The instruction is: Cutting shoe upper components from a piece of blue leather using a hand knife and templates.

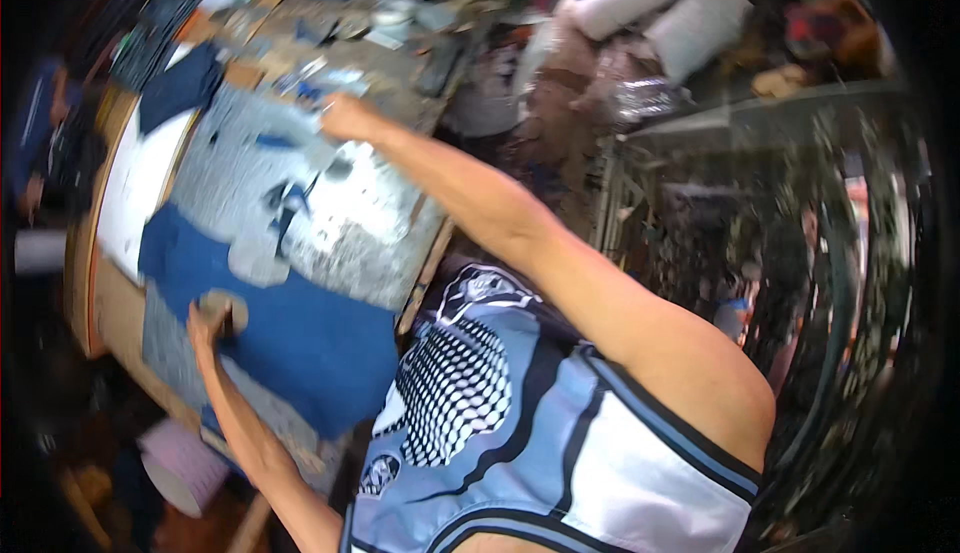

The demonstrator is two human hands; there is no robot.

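Note:
A dark blue piece of cloth (300, 328) lies across the near part of the worktable (255, 138). My left hand (206, 327) is at its left side, thumb and finger apart, beside a round tan patch (225, 305); whether that is a disc or an opening in the cloth I cannot tell. A rounded grey shape (260, 259) shows at the cloth's far edge. My right hand (348, 117) is closed over the far right of the tabletop, slightly blurred. What its fingers hold, if anything, cannot be made out. Small dark blue scraps (290, 203) lie between my hands.
Mixed cloth and card scraps (395, 13) cover the table's far end. A folded dark cloth (180, 88) lies over a white board (135, 188) on the left. Pale rolls (690, 18) are stacked at the far right. A pinkish cylinder (185, 468) stands below the table's near left edge.

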